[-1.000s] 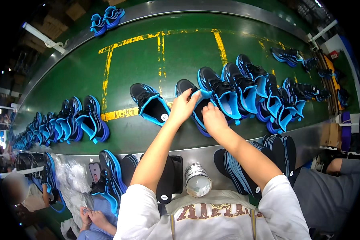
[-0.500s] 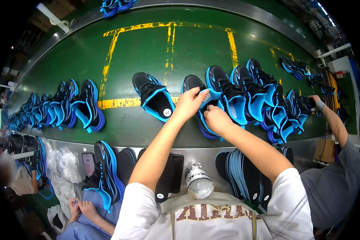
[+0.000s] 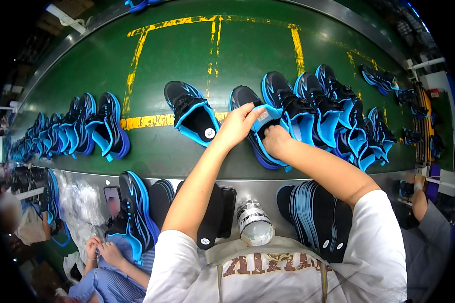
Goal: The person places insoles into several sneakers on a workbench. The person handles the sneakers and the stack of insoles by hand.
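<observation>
A black and blue sneaker (image 3: 243, 97) lies on the green belt in front of me, toe pointing away. My left hand (image 3: 239, 124) pinches its tongue, holding it up so that the light blue lining and a label show. My right hand (image 3: 278, 141) reaches into the shoe opening with curled fingers; the fingertips and anything between them are hidden. Left of my hands sits a second sneaker (image 3: 189, 111), apart from them, with a black insole and a round white sticker showing inside. Another sneaker (image 3: 280, 96) stands close on the right.
Sneakers line the belt (image 3: 174, 55) on both sides. Along the near metal ledge are stacked insoles (image 3: 313, 217), a clear jar (image 3: 254, 222), a dark tray (image 3: 227, 212), an upright sneaker (image 3: 136, 212) and a phone (image 3: 112, 199). Co-workers' hands (image 3: 103, 250) are at the lower left.
My right hand has gone deeper into the shoe, while my left keeps the tongue. On the right, a co-worker's hand has left the sneakers and drawn back toward the ledge.
</observation>
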`<action>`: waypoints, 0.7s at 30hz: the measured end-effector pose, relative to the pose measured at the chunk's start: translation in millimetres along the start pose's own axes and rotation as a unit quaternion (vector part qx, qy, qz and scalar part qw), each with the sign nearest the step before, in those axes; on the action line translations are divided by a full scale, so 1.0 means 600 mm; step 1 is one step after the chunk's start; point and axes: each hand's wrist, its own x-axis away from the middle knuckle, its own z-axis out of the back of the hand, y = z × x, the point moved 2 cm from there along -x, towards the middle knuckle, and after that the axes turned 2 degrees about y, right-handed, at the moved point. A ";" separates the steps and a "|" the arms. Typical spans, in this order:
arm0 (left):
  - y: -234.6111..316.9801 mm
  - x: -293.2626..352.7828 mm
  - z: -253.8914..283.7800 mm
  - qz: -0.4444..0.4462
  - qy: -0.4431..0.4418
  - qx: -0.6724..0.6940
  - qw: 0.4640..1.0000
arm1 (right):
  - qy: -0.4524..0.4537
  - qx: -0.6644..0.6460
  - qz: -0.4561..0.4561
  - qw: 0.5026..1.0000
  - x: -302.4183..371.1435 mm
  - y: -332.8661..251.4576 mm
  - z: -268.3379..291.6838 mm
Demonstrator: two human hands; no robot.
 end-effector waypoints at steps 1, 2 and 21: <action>0.003 0.001 0.000 -0.027 0.051 -0.025 0.998 | 0.016 0.021 0.029 0.999 -0.004 0.004 -0.004; 0.008 0.004 -0.004 -0.055 0.101 -0.050 0.992 | 0.032 0.042 0.057 0.997 -0.005 0.010 -0.009; 0.038 0.077 -0.046 -0.264 0.131 -0.371 0.881 | 0.423 -0.374 -0.123 0.816 0.215 -0.074 -0.091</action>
